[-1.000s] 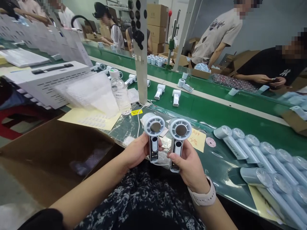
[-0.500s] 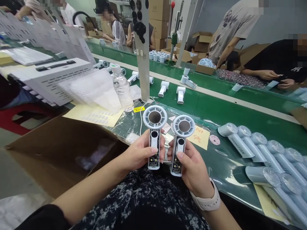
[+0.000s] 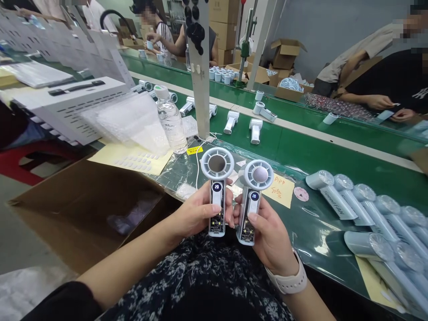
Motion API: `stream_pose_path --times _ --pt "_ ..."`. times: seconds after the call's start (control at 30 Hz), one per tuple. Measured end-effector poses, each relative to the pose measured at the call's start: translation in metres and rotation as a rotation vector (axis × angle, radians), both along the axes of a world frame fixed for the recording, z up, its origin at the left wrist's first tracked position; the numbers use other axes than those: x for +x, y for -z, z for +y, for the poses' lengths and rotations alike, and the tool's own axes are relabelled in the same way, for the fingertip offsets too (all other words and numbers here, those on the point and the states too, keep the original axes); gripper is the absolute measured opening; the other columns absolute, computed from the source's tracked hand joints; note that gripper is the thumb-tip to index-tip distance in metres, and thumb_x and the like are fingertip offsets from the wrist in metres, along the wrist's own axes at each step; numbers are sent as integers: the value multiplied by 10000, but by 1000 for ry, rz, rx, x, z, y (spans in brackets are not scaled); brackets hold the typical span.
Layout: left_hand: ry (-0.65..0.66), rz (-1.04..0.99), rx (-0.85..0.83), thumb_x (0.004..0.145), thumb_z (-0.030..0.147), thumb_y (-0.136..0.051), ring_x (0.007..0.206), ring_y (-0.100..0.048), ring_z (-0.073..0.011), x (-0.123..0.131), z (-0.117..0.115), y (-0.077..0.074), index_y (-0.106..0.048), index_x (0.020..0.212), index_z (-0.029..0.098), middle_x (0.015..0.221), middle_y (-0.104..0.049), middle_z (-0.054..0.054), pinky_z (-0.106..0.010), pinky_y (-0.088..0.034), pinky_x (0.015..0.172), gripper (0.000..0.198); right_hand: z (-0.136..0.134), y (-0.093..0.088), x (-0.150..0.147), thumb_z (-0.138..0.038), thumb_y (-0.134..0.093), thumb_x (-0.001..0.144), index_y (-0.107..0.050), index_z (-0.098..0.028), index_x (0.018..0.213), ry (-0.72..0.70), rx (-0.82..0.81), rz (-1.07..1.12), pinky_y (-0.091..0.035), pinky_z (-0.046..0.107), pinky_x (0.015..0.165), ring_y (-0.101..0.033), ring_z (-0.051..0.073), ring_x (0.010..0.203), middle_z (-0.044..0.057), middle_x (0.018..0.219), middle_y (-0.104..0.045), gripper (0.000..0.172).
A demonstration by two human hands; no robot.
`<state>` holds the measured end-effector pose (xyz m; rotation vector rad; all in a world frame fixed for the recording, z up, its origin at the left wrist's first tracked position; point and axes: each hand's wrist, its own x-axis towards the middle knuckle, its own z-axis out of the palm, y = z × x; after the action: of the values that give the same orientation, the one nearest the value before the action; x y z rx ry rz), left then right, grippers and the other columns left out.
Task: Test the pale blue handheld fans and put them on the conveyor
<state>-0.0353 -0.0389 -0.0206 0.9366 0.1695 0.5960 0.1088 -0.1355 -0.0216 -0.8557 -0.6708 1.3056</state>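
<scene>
Left hand [image 3: 195, 216] is wrapped around the handle of the first fan [image 3: 217, 189], right hand [image 3: 271, 236] around the second fan [image 3: 254, 192]; both fans point heads up, side by side, above the desk [image 3: 310, 227] edge, nearer than the water bottle [image 3: 170, 120], little displays lit

Open mat [image 3: 302, 223] right of held fans [image 3: 217, 196]; bottle [image 3: 171, 122] left, post [image 3: 202, 89] ahead, wrapped fans [image 3: 377, 209] right.

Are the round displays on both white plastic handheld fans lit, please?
Yes, the white plastic fan in the left hand and the second fan in the right hand each show a glowing number on a dark display.
</scene>
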Motion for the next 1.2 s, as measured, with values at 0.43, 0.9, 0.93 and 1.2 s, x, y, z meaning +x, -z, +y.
stream_pose_path --times 0.43,0.9,0.93,1.2 --pt "-189 139 -125 748 213 -667 623 -601 -130 0 14 14 -523 1075 191 803 -609 8 -268 -494 595 358 0 11 -2 -441 -667 833 -625 -205 972 142 -165 -107 -512 299 618 -571 160 687 24 846 -620 277" --pt "-143 114 6 774 265 -716 650 -604 -133 -2 10 10 -526 978 189 829 -605 -2 -279 -499 609 289 1 4 -1 -447 -665 824 -620 -202 985 67 -137 -85 -492 304 599 -576 160 637 15 788 -634 296" --pt "-148 121 4 770 252 -711 645 -601 -133 -2 10 10 -525 969 188 826 -605 -2 -279 -499 599 280 1 4 -1 -441 -670 819 -622 -201 982 64 -135 -89 -493 304 593 -576 158 630 15 788 -635 294" --pt "-169 124 37 774 223 -680 631 -613 -145 -3 12 8 -546 949 182 832 -626 -15 -286 -502 571 225 4 1 -1 -390 -672 815 -638 -209 982 82 -81 -132 -506 327 573 -604 185 650 31 805 -659 248"
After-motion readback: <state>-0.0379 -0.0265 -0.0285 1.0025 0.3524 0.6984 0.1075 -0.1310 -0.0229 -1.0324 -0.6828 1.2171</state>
